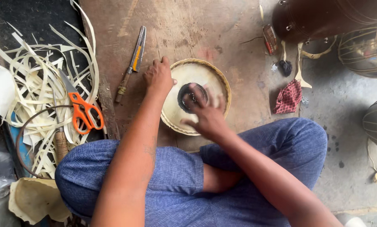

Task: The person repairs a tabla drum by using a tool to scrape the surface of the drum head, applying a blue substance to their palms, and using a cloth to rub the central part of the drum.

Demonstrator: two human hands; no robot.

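Observation:
A round cream drum skin (211, 84) with a woven rim and a black patch (187, 96) in its middle lies flat on a wooden board (176, 29) in front of my crossed legs. My left hand (158, 76) presses on its left rim, fingers curled over the edge. Over the black patch my right hand (206, 112) is blurred, fingertips touching the dark centre. Whether it holds something small I cannot tell.
A long knife (133, 61) lies on the board to the left. Orange-handled scissors (82, 107) rest on a heap of pale hide strips (37, 84). A red patterned cloth (288, 96) lies to the right. Dark drum bodies (323, 17) stand at the top right.

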